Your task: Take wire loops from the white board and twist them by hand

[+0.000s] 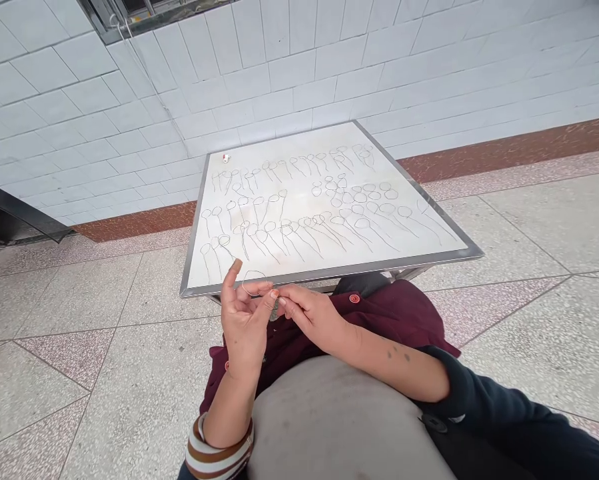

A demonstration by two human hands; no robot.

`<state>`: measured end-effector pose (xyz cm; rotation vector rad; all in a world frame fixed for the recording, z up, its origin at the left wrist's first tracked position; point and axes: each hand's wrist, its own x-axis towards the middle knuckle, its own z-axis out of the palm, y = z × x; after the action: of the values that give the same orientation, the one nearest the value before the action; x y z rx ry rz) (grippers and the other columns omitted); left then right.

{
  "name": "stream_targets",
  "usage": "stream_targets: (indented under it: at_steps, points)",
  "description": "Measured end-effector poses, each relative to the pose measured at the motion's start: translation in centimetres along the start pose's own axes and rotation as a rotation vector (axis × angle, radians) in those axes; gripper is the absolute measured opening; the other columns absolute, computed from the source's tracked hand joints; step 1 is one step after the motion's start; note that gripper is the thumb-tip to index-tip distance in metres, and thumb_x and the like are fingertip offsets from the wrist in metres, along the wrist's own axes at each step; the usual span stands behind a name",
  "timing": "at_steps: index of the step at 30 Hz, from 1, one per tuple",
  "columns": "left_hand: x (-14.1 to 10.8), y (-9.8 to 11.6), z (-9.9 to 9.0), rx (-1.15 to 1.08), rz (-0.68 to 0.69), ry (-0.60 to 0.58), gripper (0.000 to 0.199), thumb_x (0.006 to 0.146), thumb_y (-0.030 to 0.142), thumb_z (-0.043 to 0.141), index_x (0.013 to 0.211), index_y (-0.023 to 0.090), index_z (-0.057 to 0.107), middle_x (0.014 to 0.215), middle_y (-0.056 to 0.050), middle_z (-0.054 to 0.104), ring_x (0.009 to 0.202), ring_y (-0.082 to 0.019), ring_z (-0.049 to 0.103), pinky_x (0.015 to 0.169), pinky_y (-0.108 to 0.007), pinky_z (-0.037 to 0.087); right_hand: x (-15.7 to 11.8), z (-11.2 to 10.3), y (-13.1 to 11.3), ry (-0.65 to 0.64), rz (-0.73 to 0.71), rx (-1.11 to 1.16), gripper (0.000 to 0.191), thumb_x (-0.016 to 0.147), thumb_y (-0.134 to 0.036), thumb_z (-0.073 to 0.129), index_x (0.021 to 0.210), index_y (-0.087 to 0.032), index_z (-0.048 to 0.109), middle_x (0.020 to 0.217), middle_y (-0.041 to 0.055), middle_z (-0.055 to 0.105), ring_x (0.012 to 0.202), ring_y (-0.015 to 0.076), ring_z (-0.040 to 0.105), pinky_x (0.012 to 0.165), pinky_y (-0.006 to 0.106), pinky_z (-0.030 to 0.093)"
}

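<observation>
We have both hands together over our lap, at the near edge of the tabletop (289, 275). Our left hand (244, 323) turns its palm up, one finger raised and the others curled, with its thumb reaching across to the right fingertips. Our right hand (319, 319) comes in from the side, thumb and forefinger pinched together on the thin loop (244, 283), which arches above our left fingers. Whether our left thumb also grips it, we cannot tell. Something grey-green (274, 311) shows just below the fingertips, too hidden to name. In front of us, thin dark wires (288, 228) lie in uneven rows, many with a round end and a tail; towards the right, a cluster of rings (360, 197) sits between the rows. A small red and white item (226, 159) rests near the far left corner. Maroon cloth (404, 313) with a red button (354, 299) covers our lap, and beyond the tabletop stands a white tiled wall (299, 87).
</observation>
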<state>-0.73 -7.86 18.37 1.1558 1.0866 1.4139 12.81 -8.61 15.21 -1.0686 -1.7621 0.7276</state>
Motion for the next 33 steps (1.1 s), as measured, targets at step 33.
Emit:
stream_targets:
  at_steps: [33]
  points:
    - [0.2,-1.6,0.5,-0.218,-0.034,0.123,0.056,0.075,0.017,0.077,0.127,0.025,0.058,0.072,0.005,0.062,0.071,-0.009,0.063,0.080,-0.024,0.050,-0.4,0.7,0.2,-0.038,0.142,0.214,0.018,0.099,-0.029,0.040,0.098,-0.021,0.057,0.075,-0.0015,0.061,0.059,0.0091,0.058,0.059,0.023,0.050]
